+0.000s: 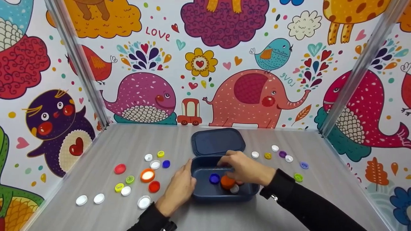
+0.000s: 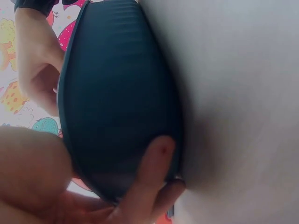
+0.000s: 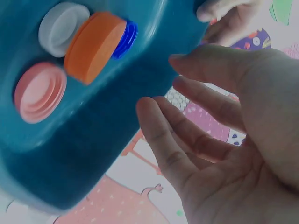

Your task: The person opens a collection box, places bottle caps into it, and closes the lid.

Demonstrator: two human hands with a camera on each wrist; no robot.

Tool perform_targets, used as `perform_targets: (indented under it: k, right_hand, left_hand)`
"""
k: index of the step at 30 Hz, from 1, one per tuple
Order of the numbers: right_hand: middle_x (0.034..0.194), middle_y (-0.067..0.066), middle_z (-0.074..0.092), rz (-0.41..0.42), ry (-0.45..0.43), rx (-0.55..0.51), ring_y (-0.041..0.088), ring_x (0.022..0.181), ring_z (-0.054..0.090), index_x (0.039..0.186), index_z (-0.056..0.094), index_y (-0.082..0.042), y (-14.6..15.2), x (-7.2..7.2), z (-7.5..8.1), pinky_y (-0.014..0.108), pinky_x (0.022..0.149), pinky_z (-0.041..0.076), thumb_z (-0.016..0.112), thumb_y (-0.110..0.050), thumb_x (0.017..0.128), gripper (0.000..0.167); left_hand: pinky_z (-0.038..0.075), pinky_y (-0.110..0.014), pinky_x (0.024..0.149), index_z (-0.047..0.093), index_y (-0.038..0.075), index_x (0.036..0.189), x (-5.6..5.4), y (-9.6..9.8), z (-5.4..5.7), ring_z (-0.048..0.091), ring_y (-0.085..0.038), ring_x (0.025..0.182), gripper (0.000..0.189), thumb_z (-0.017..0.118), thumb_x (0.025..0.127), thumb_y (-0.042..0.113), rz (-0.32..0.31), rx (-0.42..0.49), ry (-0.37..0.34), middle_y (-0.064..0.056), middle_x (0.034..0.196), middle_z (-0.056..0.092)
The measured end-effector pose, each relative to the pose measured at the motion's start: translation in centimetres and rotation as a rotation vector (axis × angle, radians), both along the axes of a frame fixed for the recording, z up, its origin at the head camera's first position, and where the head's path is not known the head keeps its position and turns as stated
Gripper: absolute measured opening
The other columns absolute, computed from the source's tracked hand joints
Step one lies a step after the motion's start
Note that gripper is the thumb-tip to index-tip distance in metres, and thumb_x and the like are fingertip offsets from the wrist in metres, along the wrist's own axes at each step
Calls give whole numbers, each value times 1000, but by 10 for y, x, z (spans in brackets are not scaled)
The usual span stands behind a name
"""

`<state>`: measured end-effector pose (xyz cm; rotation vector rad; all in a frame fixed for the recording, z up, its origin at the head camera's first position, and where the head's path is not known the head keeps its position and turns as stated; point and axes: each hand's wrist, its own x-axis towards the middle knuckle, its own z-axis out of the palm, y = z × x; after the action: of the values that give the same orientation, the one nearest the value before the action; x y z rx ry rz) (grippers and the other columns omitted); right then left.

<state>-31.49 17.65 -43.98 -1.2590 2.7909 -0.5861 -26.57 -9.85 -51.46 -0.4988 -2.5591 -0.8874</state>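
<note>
Two hands at a dark blue box [image 1: 221, 192] of bottle caps on the table [image 1: 96, 179].
Left hand [image 1: 179, 189] grips its left wall; right hand [image 1: 245, 168] hovers over it, fingers loosely spread, empty. Right wrist view alone shows a pink cap [image 3: 39, 92] beside the orange cap [image 3: 93, 45].

Right hand [image 3: 233, 140] fills lower right, palm up to camera, fingers [image 3: 163, 135] loosely extended, holding nothing. Blue box [image 3: 107, 135] beside it, interior visible. Inside: orange cap [image 3: 93, 45] leaning over a blue cap [image 3: 127, 36], white cap [image 3: 60, 27] touching the orange one, pink cap [image 3: 39, 92] just beside. Another hand's fingers [image 3: 224, 14] at the box's far edge.
</note>
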Motion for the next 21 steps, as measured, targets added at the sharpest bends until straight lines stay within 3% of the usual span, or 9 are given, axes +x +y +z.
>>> perform_targets:
  k: [5, 9, 15, 21]
  right_hand:
    - [120, 20, 78, -25, 51, -79, 34, 106, 82, 134, 83, 0, 19, -9, 3, 41, 93, 74, 84, -1, 102, 31]
    - [118, 18, 80, -67, 91, -124, 35, 106, 84, 131, 83, -1, 33, -18, 5, 43, 91, 74, 84, 1, 102, 29]
    - [124, 18, 84, -189, 41, -149, 35, 107, 83, 133, 83, -1, 53, -34, 6, 48, 94, 73, 83, 2, 101, 32]
    - [128, 20, 83, -318, 23, -140, 36, 112, 81, 134, 83, -2, 71, -51, -2, 51, 97, 73, 84, 0, 101, 33]
  left_hand:
    - [69, -60, 93, 60, -17, 151, -1, 0, -2, 82, -48, 110, 62, 75, 91, -9, -5, -5, 61, -32, 130, 80]
    - [69, -60, 94, 60, -17, 152, -1, 0, -2, 82, -48, 111, 62, 74, 92, -8, 0, -8, 42, -32, 130, 80]
    - [68, -61, 99, 60, -18, 152, -1, 1, 0, 81, -49, 115, 62, 74, 92, -8, 2, -9, 26, -34, 133, 79]
    - [68, -61, 102, 59, -18, 153, 0, 0, 1, 81, -50, 120, 62, 73, 93, -8, 1, 0, 18, -35, 137, 78]
